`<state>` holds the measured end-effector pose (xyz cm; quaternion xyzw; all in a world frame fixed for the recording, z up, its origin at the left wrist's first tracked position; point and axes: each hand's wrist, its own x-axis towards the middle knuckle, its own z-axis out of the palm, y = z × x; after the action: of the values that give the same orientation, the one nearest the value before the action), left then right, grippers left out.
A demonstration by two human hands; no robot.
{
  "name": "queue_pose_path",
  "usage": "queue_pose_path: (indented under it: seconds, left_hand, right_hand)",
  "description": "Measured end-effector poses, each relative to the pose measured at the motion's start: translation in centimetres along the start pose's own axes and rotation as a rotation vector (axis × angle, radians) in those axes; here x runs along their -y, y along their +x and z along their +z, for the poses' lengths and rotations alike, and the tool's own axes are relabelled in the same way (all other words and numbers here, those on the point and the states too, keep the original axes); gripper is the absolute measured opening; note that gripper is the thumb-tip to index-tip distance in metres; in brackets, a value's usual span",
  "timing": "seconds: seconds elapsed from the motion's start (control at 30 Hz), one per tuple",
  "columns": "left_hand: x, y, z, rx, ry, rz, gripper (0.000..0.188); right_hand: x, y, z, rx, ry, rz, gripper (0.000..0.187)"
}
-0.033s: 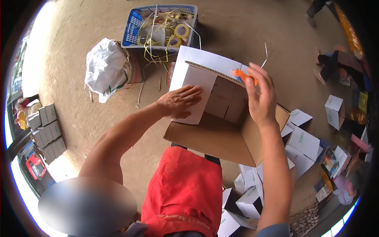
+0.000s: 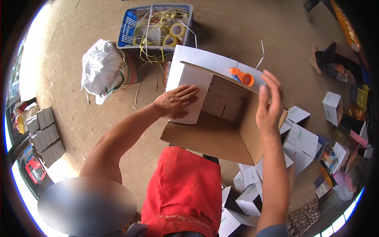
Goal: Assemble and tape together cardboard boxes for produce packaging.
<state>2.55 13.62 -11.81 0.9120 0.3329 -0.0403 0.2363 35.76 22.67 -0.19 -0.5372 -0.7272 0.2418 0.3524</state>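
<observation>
In front of me stands a cardboard box (image 2: 209, 136), white outside and brown inside, with its top flaps unsealed. My left hand (image 2: 177, 102) lies flat on the white flap (image 2: 202, 79) that is folded in at the left, fingers straight. On the white far flap (image 2: 201, 59) rests an orange tape dispenser (image 2: 241, 77) with a bit of blue. My right hand (image 2: 269, 104) is raised by the box's right side, just right of the dispenser and apart from it. Its fingers are stretched out, and nothing shows in them.
Beyond the box is a blue basket (image 2: 125, 31) with tape rolls and yellow straps. A white plastic bag (image 2: 100, 67) sits left of it. White cartons (image 2: 302, 138) lie in a heap at right; stacked boxes (image 2: 45, 132) stand far left. A red apron (image 2: 183, 189) covers my lap.
My right hand has come away from the orange tape dispenser and moved a little to the right. The dispenser now lies uncovered on the far flap. My left hand stays on its flap.
</observation>
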Motion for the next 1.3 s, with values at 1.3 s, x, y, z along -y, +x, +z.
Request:
queue_pose_path:
  seconds: [1.3]
  left_hand:
    - [-7.2, 12.2, 3.9, -0.161, 0.05, 0.488, 0.068]
  right_hand:
    - [-4.8, -15.2, -3.1, 0.983, -0.769, -0.141, 0.057]
